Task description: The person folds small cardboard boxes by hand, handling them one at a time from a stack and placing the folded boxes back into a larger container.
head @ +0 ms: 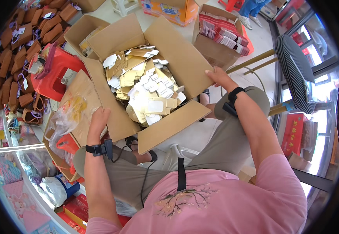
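Note:
A large open cardboard carton [175, 55] stands before my knees with its flaps spread outward. Inside it lies a loose heap of flat, folded paperboard boxes [157, 106], some gold, some white, others brown. My left hand [99, 120] grips the outer edge of the left flap, its fingers partly hidden. On the other side, my right hand [221, 78] pinches the corner of the right flap, thumb on the inner face. The near flap [172, 125] hangs out toward me between my knees.
To the left are a red plastic stool [67, 70], a clear plastic bag [67, 117] and many brown paper gift bags [20, 58]. Behind stand a smaller carton [81, 32] and one of red-and-white packets [222, 32]. A striped round stool [293, 73] lies tipped at right. Another person's legs [252, 8] show far off.

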{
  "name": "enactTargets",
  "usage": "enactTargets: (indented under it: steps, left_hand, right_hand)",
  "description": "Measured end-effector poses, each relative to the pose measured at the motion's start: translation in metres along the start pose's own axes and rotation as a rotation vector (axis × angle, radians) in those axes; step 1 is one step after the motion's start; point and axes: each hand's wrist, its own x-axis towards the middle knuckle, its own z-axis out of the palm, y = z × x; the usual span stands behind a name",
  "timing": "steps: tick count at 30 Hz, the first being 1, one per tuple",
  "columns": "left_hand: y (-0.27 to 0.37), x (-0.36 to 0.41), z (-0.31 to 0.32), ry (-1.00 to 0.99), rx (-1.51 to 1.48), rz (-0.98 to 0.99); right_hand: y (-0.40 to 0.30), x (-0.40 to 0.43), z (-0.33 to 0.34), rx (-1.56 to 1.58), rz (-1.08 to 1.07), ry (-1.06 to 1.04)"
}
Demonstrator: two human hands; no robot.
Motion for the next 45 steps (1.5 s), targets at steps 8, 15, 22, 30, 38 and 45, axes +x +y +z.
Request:
enactTargets:
  steps: [8,15,22,30,38,45]
  left_hand:
    - [0.006,-0.011,0.007,0.052,0.014,-0.062]
    - [0.001,-0.009,0.019,0.075,-0.121,0.033]
    - [0.004,0.004,0.033,-0.046,-0.372,-0.05]
    - [0.016,-0.004,0.026,-0.074,-0.502,-0.072]
    - [0.037,-0.005,0.038,-0.104,-0.648,0.036]
    - [0.029,0.013,0.052,-0.156,-0.768,-0.081]
  right_hand:
    - [0.035,0.051,0.078,-0.829,-0.238,0.356]
    - [0.001,0.044,0.12,-0.018,0.156,-0.394]
    - [0.007,0.053,0.11,-0.077,0.115,-0.394]
    - [-0.008,0.036,0.126,-0.248,-0.02,-0.211]
    - [0.031,0.023,0.112,-0.282,-0.119,-0.122]
    - [0.069,0.019,0.074,-0.105,0.077,-0.208]
